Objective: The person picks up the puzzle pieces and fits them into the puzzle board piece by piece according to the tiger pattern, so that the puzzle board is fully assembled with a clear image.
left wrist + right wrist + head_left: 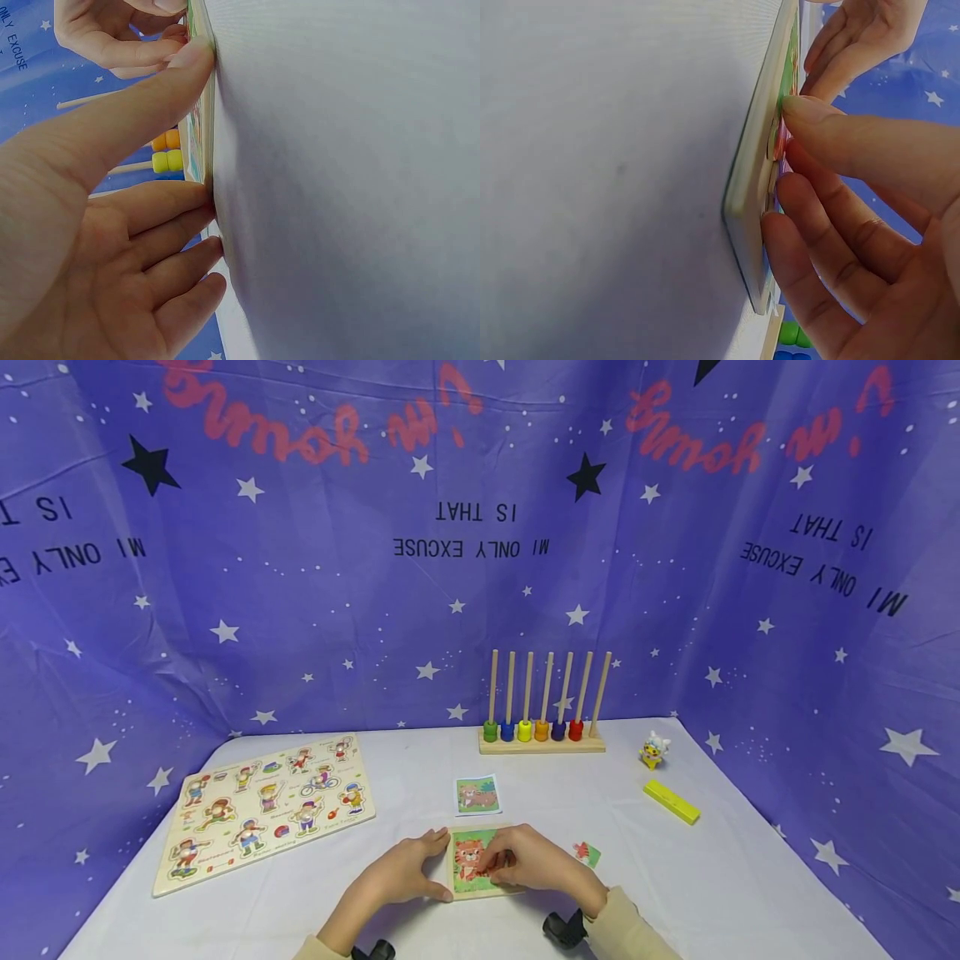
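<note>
From the head camera, a small wooden tiger puzzle board (pixel 472 864) lies on the white table (pixel 712 877) close to the person. The left hand (pixel 408 870) braces the board's left edge, thumb and fingers spread along it. The right hand (pixel 528 860) rests on the board's picture, fingertips pressing a piece near the tiger; whether it pinches that piece cannot be told here. Just right of that hand lies a loose puzzle piece (pixel 587 853). Behind the board lies a small picture card (pixel 477 795). To the left lies a large peg puzzle of cartoon children (pixel 266 806). At the back stands a wooden rod rack (pixel 543 714) with coloured beads at the rod bases. To the right, a small toy figure (pixel 654 750) stands near a yellow block (pixel 671 802). The purple starry backdrop (pixel 300 593) bears mirrored writing: "MI ONLY EXCUSE IS THAT".

In the left wrist view, the left hand (pixel 112 247) has its thumb on the board's (pixel 201 112) near edge, its straight fingers against the side; yellow and orange beads (pixel 166 150) show beyond.

In the right wrist view, the right hand's (pixel 855 247) thumb and fingers press flat on a piece (pixel 780 142) set in the board (pixel 754 225), straight rather than curled.
</note>
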